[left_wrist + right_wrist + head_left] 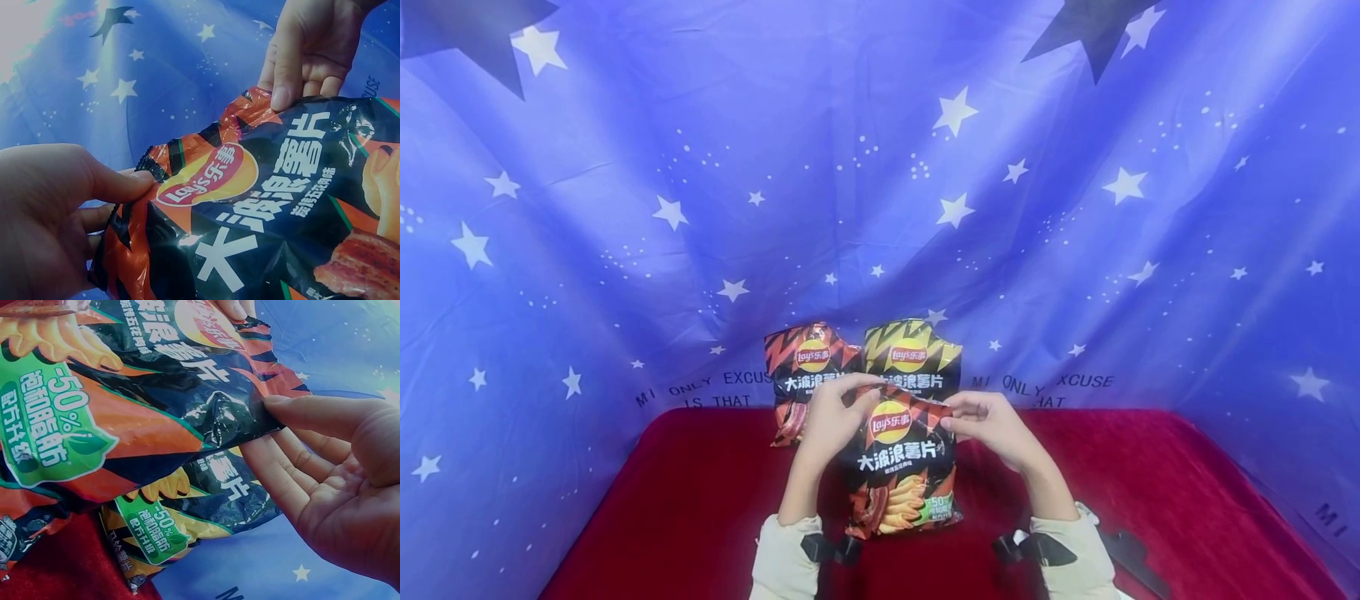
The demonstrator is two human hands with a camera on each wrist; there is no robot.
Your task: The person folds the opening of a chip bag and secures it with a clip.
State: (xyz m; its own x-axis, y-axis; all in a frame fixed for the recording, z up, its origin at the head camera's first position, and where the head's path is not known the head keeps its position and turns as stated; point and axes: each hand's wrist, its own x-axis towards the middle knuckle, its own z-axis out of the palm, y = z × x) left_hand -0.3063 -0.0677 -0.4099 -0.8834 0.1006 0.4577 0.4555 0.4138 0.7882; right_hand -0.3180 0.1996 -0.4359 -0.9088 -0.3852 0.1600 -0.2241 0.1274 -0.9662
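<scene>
Pale sleeves (786,562) with black wrist mounts (1052,550) come nearest in the head view. Beyond them, the left hand (833,418) and right hand (997,423) hold a red-and-black chip bag (898,492) upright by its upper corners over a dark red cloth (700,500); whether its lower edge touches the cloth I cannot tell. This view sets a second red bag (786,417) and a yellow-and-black bag (913,350) side by side behind it, before a blue star-printed curtain (850,208).

The left wrist view adds the grip: the left thumb presses the printed face beside the crimped top edge, fingers tucked behind, so the corner sits pinched between them. At the opposite corner, the right wrist view shows the thumb laid on the front and the longer fingers extended behind the film, a light pinch with little gap. It also reveals the yellow bag's green badge, which the head view hides.
</scene>
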